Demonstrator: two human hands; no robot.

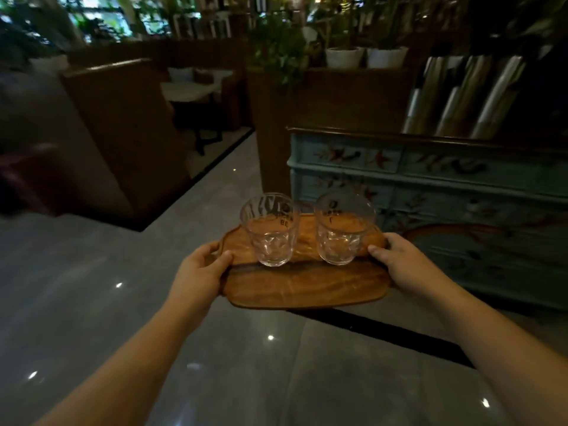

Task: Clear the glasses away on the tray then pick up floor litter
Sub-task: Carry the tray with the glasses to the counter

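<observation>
A wooden tray (304,287) is held level in front of me, above the grey tiled floor. Two clear empty glasses stand upright on it: the left glass (270,230) and the right glass (342,229), side by side and a little apart. My left hand (201,270) grips the tray's left end, thumb on top. At the tray's right end my right hand (399,262) holds on the same way. No litter shows on the floor in view.
A pale blue painted cabinet (445,186) stands close on the right, with tall menus (461,96) on top. A brown booth seat (123,133) and a table (187,90) lie ahead left. Potted plants (365,53) sit on a wooden divider. Glossy floor (92,287) stretches left and below.
</observation>
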